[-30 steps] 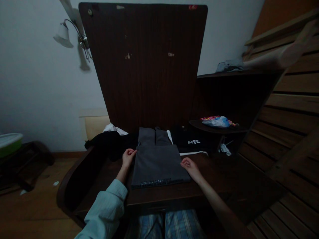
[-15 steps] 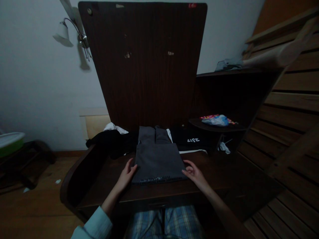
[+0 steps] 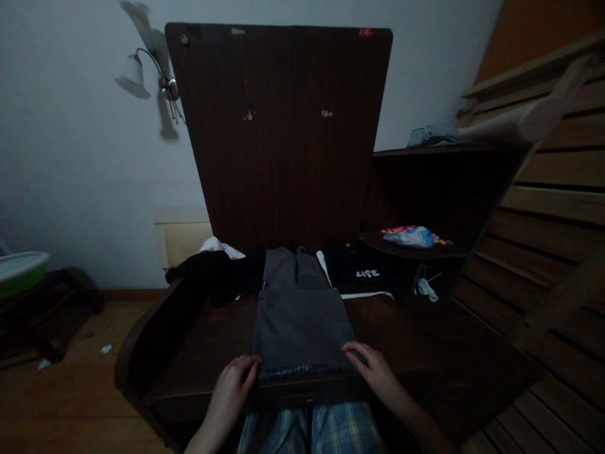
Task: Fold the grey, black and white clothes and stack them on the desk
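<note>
A dark grey folded garment lies flat on the brown desk in front of me, with two narrow lengths pointing away from me. Dark shiny lettering runs along its near edge, which reaches the desk's front edge. My left hand pinches the near left corner of the cloth between thumb and fingertips. On the opposite side, my right hand has its fingers closed on the near right edge. Some fingertips are hard to make out in the dim light.
Black clothing lies behind on the left, and a black garment with white lettering on the right. A plastic bag sits on a small shelf. An upright dark panel stands behind; wooden slats rise at right.
Both hands have moved toward me, and the grey garment's near edge has come closer to the desk's front edge. The view has tilted slightly up.
</note>
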Demonstrator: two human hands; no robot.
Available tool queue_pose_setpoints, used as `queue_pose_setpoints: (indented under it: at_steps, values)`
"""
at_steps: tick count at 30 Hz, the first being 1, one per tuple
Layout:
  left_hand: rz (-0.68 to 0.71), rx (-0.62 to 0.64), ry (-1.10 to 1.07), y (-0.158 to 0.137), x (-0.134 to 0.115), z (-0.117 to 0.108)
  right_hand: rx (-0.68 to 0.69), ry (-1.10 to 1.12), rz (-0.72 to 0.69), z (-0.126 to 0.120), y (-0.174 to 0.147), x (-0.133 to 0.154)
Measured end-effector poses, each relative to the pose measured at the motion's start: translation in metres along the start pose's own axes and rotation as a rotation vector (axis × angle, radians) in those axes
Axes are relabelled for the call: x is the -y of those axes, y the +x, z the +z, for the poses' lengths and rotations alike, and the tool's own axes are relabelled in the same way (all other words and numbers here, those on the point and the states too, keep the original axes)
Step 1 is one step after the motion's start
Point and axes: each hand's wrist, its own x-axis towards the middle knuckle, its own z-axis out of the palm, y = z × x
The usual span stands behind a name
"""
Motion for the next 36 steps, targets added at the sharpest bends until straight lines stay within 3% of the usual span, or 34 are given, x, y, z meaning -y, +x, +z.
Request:
queue_pose_setpoints:
  at_steps: [5,8,12,18,21,24,26,28,30,33,36]
  values:
    - [0.077,-0.028,0.108,-0.026,0.010,-0.011,-0.014,0.016,0.070,-0.004,-0.026,-0.010]
    - [0.257,-0.070,0.261,-0.027,0.014,-0.012,-0.118,0.062,0.115,-0.008,-0.026,-0.016]
    - [0.482,-0.004,0.332,-0.025,0.015,-0.004,-0.130,0.133,0.199,-0.006,-0.023,-0.012]
    - [0.498,0.066,0.308,-0.024,0.001,-0.006,-0.193,0.384,0.229,0.013,-0.014,0.004]
    - [0.508,0.026,0.292,-0.017,0.003,-0.022,-0.076,0.528,0.234,0.025,-0.016,0.012]
    - [0.393,-0.207,0.296,-0.010,0.024,-0.040,0.174,0.566,0.195,0.036,-0.026,0.025]
    - [0.187,-0.420,0.286,-0.009,0.042,-0.048,0.266,0.512,0.144,0.037,-0.028,0.032]
    - [-0.022,-0.525,0.253,-0.012,0.058,-0.051,0.213,0.475,0.126,0.032,-0.020,0.034]
    - [-0.138,-0.520,0.195,-0.015,0.069,-0.050,0.067,0.504,0.163,0.023,-0.001,0.029]
    - [-0.183,-0.493,0.044,-0.015,0.074,-0.045,-0.117,0.632,0.268,0.012,0.039,0.013]
    - [-0.211,-0.519,-0.082,-0.007,0.072,-0.039,-0.186,0.729,0.374,0.010,0.077,0.004]
